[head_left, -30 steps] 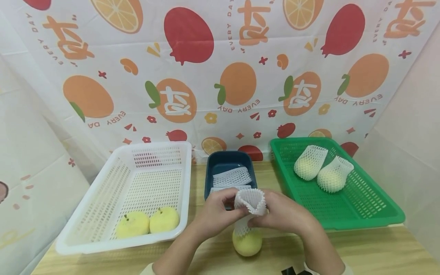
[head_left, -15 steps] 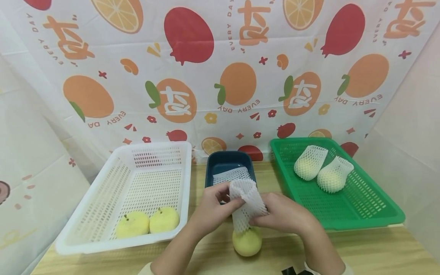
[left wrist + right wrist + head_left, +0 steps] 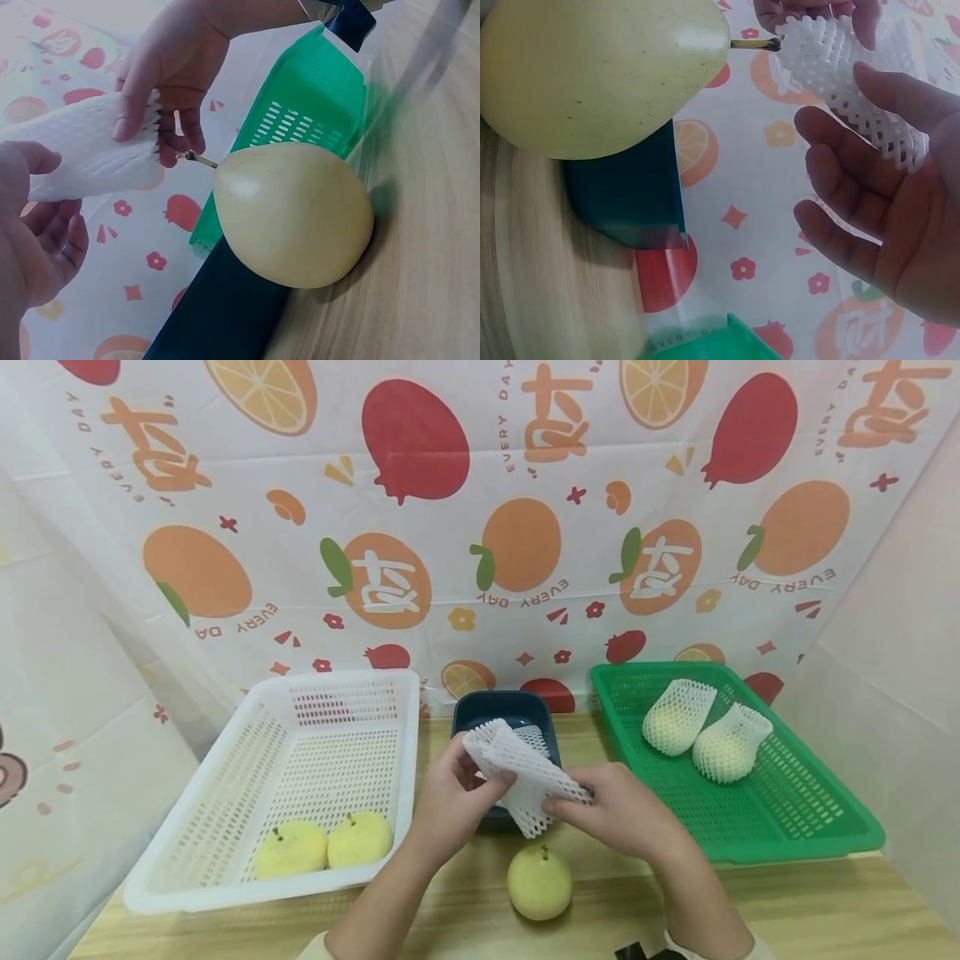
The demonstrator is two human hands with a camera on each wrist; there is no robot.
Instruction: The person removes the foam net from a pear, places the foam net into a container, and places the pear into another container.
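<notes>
Nearest me, a bare pear (image 3: 540, 883) stands upright by the middle of the tabletop (image 3: 457, 914), toward its near edge. Just beyond, my left hand (image 3: 453, 797) and right hand (image 3: 621, 808) pinch a foam net (image 3: 517, 768) above it, so I judge this wrapping not yet done. Along the left edge, the white basket (image 3: 270, 895) has two uncovered pears (image 3: 291, 850), seemingly left to wrap. Toward the back edge, the blue tray (image 3: 467, 713) holds spare netting (image 3: 532, 737). Along the right edge, two netted pears (image 3: 678, 720) in the green basket (image 3: 795, 850) look finished to me.
</notes>
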